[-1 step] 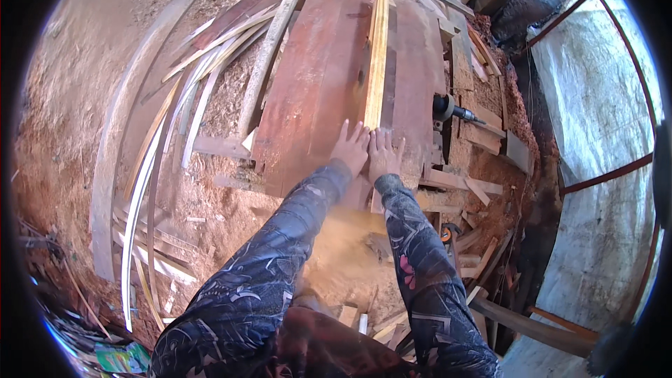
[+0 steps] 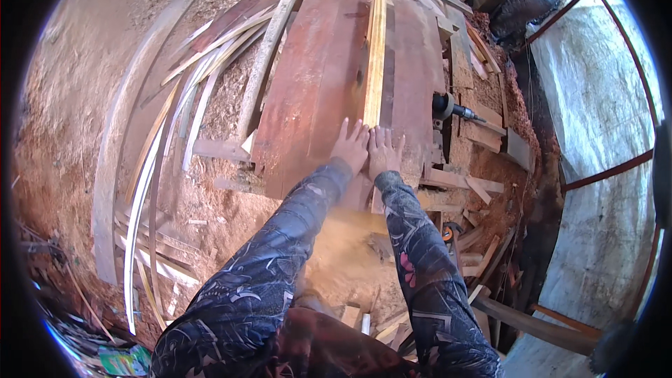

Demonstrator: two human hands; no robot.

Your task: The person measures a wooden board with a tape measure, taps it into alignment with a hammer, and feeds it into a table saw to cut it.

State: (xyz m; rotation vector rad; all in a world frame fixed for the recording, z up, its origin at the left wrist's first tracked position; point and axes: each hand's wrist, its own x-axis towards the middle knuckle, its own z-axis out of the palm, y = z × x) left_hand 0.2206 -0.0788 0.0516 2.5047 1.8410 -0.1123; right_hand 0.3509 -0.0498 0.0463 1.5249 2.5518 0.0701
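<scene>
My left hand (image 2: 350, 145) lies flat with its fingers stretched out, the fingertips touching the near end of a long pale yellow wooden strip (image 2: 375, 56). Beside it my right hand (image 2: 384, 151) rests with fingers extended and spread, also against that near end. The two hands are side by side and neither is wrapped around the wood. The strip runs away from me along a broad reddish-brown wooden tabletop (image 2: 301, 91). Next to its left edge is a dark slot or gap; whatever sits in it is too blurred to make out. Yellowish dust blurs the space between my forearms.
At the table's right edge a dark metal shaft with a pointed end (image 2: 458, 110) sticks out. Long thin offcuts (image 2: 210, 70) and a curved plank (image 2: 115, 133) lie to the left on sawdust. Scrap wood (image 2: 483, 133) is piled right, beside a pale sheet wall (image 2: 595, 98).
</scene>
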